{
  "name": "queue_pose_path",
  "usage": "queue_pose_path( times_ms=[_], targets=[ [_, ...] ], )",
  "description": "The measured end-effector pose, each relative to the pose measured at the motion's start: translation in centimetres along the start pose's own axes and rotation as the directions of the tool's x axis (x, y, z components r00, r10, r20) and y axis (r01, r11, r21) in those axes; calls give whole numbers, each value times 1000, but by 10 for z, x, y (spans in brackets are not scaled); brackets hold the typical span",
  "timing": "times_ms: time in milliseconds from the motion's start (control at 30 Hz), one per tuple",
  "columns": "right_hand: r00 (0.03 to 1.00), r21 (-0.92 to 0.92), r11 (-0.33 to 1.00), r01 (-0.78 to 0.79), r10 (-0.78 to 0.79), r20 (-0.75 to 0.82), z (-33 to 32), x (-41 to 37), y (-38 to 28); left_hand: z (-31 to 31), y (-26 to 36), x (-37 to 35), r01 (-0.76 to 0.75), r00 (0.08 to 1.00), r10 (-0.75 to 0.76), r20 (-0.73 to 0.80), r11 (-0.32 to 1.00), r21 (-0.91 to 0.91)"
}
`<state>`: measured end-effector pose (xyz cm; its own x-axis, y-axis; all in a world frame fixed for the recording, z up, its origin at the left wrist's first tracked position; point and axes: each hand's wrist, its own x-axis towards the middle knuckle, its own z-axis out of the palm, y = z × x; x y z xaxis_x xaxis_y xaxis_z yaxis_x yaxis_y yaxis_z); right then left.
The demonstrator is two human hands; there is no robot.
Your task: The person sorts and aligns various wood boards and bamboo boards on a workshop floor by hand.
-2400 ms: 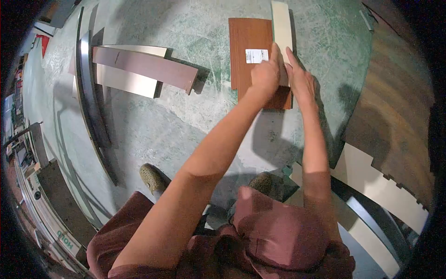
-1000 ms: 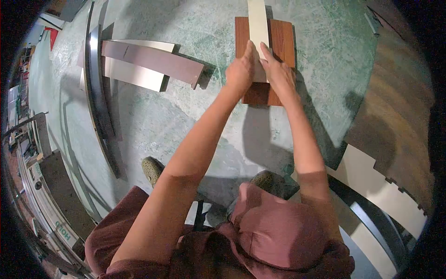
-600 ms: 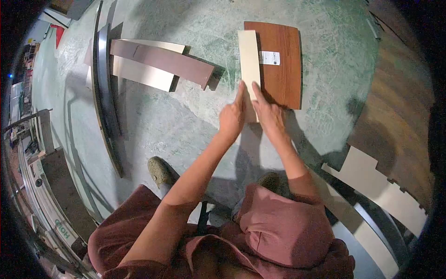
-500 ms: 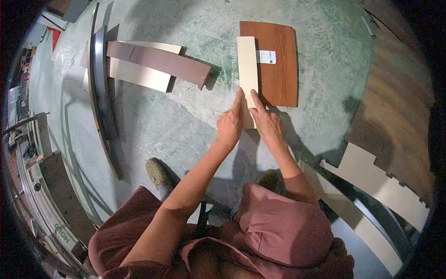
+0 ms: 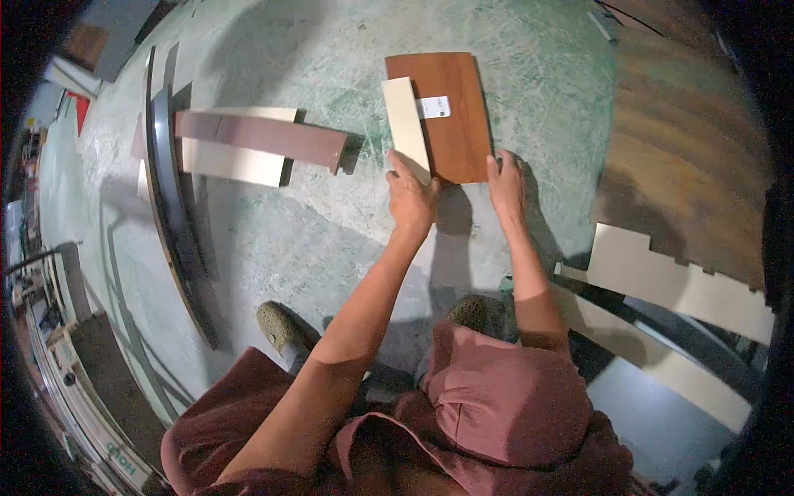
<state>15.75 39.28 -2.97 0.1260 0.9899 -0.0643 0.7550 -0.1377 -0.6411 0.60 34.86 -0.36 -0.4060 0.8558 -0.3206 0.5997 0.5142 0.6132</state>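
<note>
A narrow cream board (image 5: 404, 116) lies along the left side of a reddish-brown wood-grain panel (image 5: 459, 149) on the floor, overlapping its left edge. A white label (image 5: 433, 107) sits on the panel beside the strip. My left hand (image 5: 411, 197) is closed around the near end of the cream board, fingers on its left side and thumb on its right; that end is partly hidden. At the panel's lower right corner, my right hand (image 5: 507, 186) has its thumb against the edge and its fingers close together.
On the left lie a mauve board (image 5: 260, 136) across cream boards (image 5: 236, 161) and long dark strips (image 5: 169, 149). At right are a brown wooden sheet (image 5: 682, 149) and a notched cream board (image 5: 662, 269). My shoes (image 5: 281, 324) stand on the greenish floor.
My right hand has left the cream board and moved right to the brown panel's corner. My left hand has changed from a pointing finger to a grip on the board's near end. The view has shifted.
</note>
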Motion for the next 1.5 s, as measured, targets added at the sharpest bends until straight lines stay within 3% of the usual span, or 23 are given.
queue_pose_path(
  times_ms=[33,133,167,200,233,267,300,333,400,467,500,567,600,667,733,800,867,1000,1200,1267,1333,1400,1500],
  targets=[
    [995,-100,994,-40,49,90,-1,9,9,4,-4,2,-11,1000,10,-29,1000,-26],
    [990,43,992,-121,117,80,-2,7,-11,24,-30,15,-109,993,107,-53,994,-28],
    [998,-171,984,-56,52,-26,14,12,-2,31,-47,24,-257,964,252,-86,964,-65],
    [996,82,995,-50,56,-76,8,8,-11,38,-58,33,-316,941,310,-133,948,-27],
    [992,111,987,-115,119,-31,15,10,-7,36,-60,38,-359,925,357,-129,933,12],
    [974,262,962,-80,132,-185,27,7,-5,34,-62,41,-400,907,403,-124,915,50],
    [996,434,901,17,22,-83,2,-4,-29,27,-62,51,-278,957,288,44,948,-153],
    [999,293,956,6,10,-52,20,1,-37,33,-77,62,-126,958,218,188,903,-410],
    [998,343,938,-54,42,43,42,1,-52,15,-33,29,-55,946,222,235,826,-561],
    [969,260,963,-77,134,-210,33,-3,-73,3,-3,18,191,911,79,406,790,-582],
    [944,224,965,-140,198,-263,21,1,-72,5,-7,23,137,913,170,372,730,-669],
    [926,162,967,-197,238,-294,-13,15,-56,8,-13,33,129,912,141,384,791,-598],
    [972,255,947,-197,223,-76,-34,18,-50,4,-21,41,118,917,140,373,800,-589],
    [862,224,930,-292,357,-360,7,42,1,12,-22,46,-71,983,140,116,883,-464],
    [920,68,955,-290,297,-255,-6,40,17,-9,17,4,43,975,121,187,721,-692],
    [952,100,961,-257,270,-142,-4,44,19,9,11,17,-33,992,101,74,778,-627],
    [953,49,953,-299,300,-36,-9,45,15,19,3,26,52,984,88,156,693,-719],
    [954,-151,951,-268,241,-179,-4,41,1,17,5,27,-29,991,106,84,773,-634],
    [957,-94,953,-289,286,-37,-12,34,-4,-9,5,22,50,958,163,234,711,-702],
    [903,81,961,-264,217,371,-41,34,-13,-12,0,26,51,962,162,220,685,-727],
    [950,171,976,-132,76,302,-39,36,-20,-25,-12,34,61,948,166,273,746,-664],
    [976,256,964,-76,19,217,-56,16,-30,-12,-75,99,261,901,72,428,697,-667],
    [998,181,983,4,-14,56,-106,-58,-29,-41,-71,137,439,715,88,694,716,-544]
  ],
)
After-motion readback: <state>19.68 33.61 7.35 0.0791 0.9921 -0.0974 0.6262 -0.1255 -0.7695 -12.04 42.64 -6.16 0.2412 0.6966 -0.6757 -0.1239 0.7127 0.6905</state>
